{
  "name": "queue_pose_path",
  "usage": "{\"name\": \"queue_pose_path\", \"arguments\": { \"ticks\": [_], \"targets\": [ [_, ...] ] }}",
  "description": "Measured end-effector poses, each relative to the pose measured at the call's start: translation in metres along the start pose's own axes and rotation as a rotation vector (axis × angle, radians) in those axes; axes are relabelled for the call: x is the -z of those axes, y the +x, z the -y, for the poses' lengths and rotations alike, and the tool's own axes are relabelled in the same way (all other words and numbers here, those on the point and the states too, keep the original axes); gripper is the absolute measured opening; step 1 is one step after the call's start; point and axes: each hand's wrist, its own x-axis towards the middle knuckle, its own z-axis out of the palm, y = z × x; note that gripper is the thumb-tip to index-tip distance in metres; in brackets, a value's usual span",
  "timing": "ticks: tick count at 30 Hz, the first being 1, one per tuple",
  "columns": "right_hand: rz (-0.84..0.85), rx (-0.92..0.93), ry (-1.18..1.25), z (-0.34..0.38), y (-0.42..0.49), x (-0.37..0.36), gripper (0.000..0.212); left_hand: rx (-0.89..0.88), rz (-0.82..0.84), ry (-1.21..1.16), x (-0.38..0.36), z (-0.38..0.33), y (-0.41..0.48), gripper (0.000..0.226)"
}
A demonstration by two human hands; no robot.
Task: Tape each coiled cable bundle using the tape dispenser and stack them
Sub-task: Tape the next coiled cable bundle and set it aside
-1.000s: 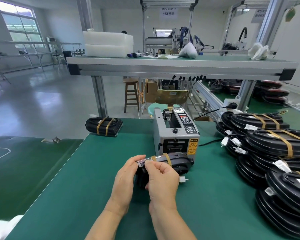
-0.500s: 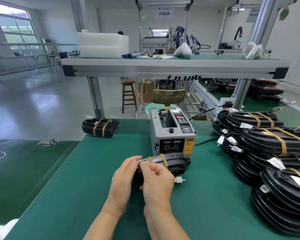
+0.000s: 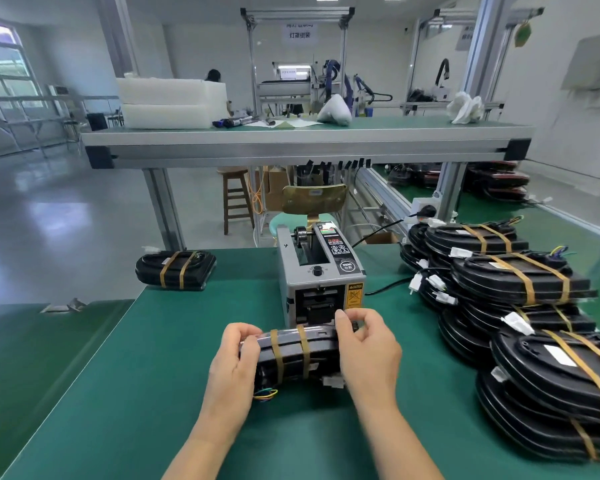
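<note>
Black cable bundle (image 3: 291,355): ends hidden by left hand (image 3: 234,372), right hand (image 3: 368,355), fingers (image 3: 345,325) curled round it.

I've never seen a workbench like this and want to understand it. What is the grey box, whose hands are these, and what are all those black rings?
This one picture comes from a camera worn on the person's head, looking down at their own hands. The left hand and right hand grip the ends of a black coiled cable bundle with two tan tape bands, over the green table. Behind it stands the grey box-shaped tape dispenser. At the right lies a pile of taped black bundles; one more taped bundle sits at the far left.
</note>
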Motion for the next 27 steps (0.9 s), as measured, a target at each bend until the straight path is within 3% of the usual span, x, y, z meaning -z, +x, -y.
{"name": "queue_pose_path", "arguments": {
  "ticks": [4,7,10,14,15,18,21,25,27],
  "targets": [
    [0.190,-0.061,-0.256,-0.009,0.031,0.004,0.047,0.021,0.014,0.001,0.001,-0.001,0.003,0.012],
    [0.326,-0.226,-0.019,-0.001,0.049,0.002,0.028,0.031,0.019,0.024,0.001,-0.003,0.003,0.034],
    [0.286,-0.348,0.177,0.005,0.057,-0.005,0.007,0.030,0.017,0.011,0.000,-0.007,0.005,0.034],
    [0.206,-0.394,0.203,0.004,0.060,-0.013,0.008,-0.076,0.057,0.066,0.002,-0.007,0.008,0.019],
    [0.196,-0.402,0.198,0.004,0.061,-0.015,0.009,-0.160,0.064,0.107,0.002,-0.007,0.008,0.026],
    [0.174,-0.399,0.183,0.003,0.062,-0.019,0.015,-0.394,0.052,0.301,0.000,-0.011,0.012,0.035],
    [0.167,-0.381,0.127,0.006,0.061,-0.022,0.021,-0.580,0.031,0.609,0.000,-0.019,0.016,0.024],
    [0.157,-0.393,0.052,0.007,0.063,-0.024,0.016,-0.569,0.221,1.153,-0.003,-0.039,0.022,0.059],
    [0.177,-0.433,0.121,0.007,0.062,-0.025,0.012,-0.601,0.283,1.217,0.002,-0.041,0.028,0.060]
  ]
}}
